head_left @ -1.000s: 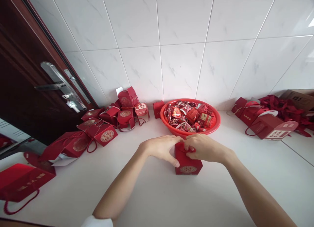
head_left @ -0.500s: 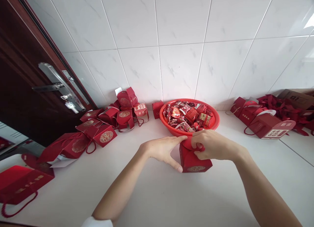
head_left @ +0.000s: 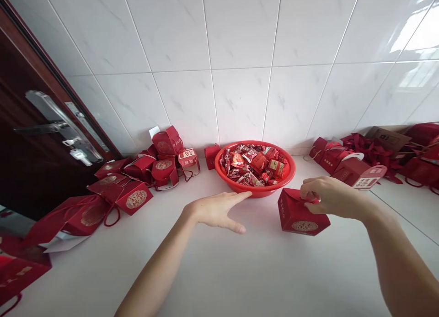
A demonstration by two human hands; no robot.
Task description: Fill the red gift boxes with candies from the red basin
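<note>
My right hand (head_left: 324, 196) is closed on the top of a red box (head_left: 303, 219) with an oval gold pattern on its near face. The box is at or just above the white table, right of centre. To its left, my left hand (head_left: 219, 210) has thumb and fingers spread, holding nothing, apart from the box. Beyond both hands stands a red plastic basket (head_left: 255, 192) with many wrapped sweets (head_left: 255, 161) in it. My left fingertips are near the basket's front.
Several red boxes (head_left: 133, 196) with cord handles lie along the left, near a dark door (head_left: 20, 148) with keys in its lock. More red boxes (head_left: 356, 168) and a brown carton (head_left: 386, 139) are at the right. A tiled wall (head_left: 240, 97) rises behind.
The box has moved right in my right hand, away from my left hand, which no longer has its thumb beside it. The view has turned slightly to the right.
</note>
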